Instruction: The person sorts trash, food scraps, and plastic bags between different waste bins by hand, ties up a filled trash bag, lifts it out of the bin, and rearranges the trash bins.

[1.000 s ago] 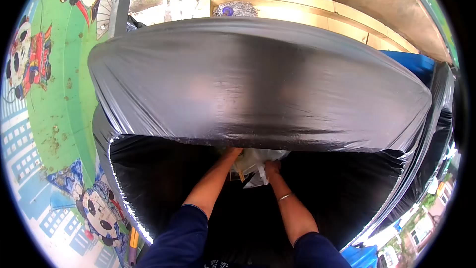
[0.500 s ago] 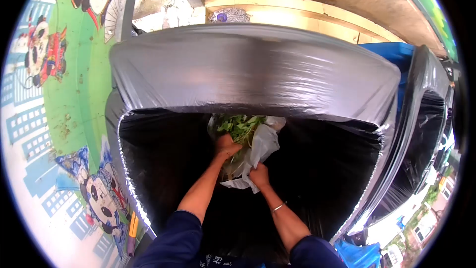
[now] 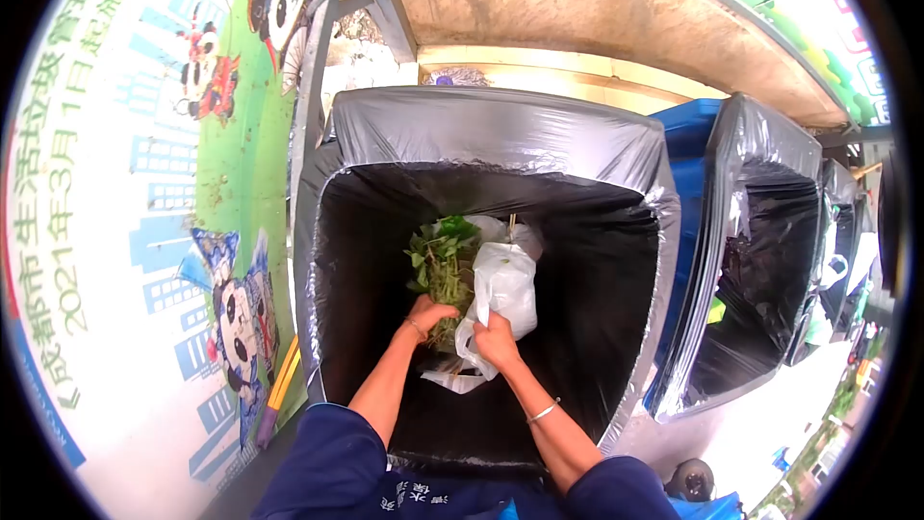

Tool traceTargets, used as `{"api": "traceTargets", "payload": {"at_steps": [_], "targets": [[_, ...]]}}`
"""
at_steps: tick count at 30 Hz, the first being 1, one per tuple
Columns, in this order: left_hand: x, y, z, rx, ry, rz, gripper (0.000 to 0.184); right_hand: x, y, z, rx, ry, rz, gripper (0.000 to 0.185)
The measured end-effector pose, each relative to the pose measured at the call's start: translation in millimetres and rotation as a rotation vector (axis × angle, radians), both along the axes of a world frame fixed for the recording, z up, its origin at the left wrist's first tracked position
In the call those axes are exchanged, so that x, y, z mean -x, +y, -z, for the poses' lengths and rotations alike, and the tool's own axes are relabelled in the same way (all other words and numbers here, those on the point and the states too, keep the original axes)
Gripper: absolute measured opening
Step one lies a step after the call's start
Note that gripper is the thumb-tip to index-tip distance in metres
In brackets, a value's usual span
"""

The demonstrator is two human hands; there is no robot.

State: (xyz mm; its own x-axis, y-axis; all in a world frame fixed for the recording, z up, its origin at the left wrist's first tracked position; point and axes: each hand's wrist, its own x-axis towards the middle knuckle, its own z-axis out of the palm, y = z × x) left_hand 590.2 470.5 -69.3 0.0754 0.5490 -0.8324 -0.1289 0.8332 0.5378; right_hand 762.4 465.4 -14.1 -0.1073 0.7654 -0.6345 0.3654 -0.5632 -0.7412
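Both of my arms reach down into a large bin (image 3: 500, 120) lined with black plastic. My left hand (image 3: 429, 314) is closed around the stems of a bunch of leafy greens (image 3: 443, 260). Just to its right, my right hand (image 3: 495, 339) grips the handle part of a white plastic bag (image 3: 506, 289), which hangs full and rounded beside the greens. Other light-coloured material lies beneath the two hands, too hidden to make out.
A second black-lined bin (image 3: 770, 173) stands at the right, with a blue bin (image 3: 685, 135) edge between. A painted panel wall (image 3: 226, 193) runs along the left. Behind are a mop head (image 3: 456, 76) and a grey metal frame post (image 3: 310, 87).
The view has shifted and shows more of the bin's inside. The greens and the white bag, mostly hidden at first, have come into full view, and my hands have moved apart from under the rim.
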Motion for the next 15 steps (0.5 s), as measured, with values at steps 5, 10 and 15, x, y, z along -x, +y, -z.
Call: {"api": "traceTargets", "payload": {"at_steps": [5,10,15], "targets": [[-22.1,5.9,-65.3,0.02,-0.076,0.031,0.04,-22.9,-3.2,-37.3,0.008,0.128,0.158,0.02],[-39.0,23.4,-182.5,-0.047,-0.127,-0.007,0.056,-43.7,5.3,-110.1,0.169,0.401,0.356,0.008],[-34.5,38.1,-207.3,-0.172,-0.108,0.085,0.039,-52.7,14.2,-154.9,0.041,0.379,0.27,0.009]]}}
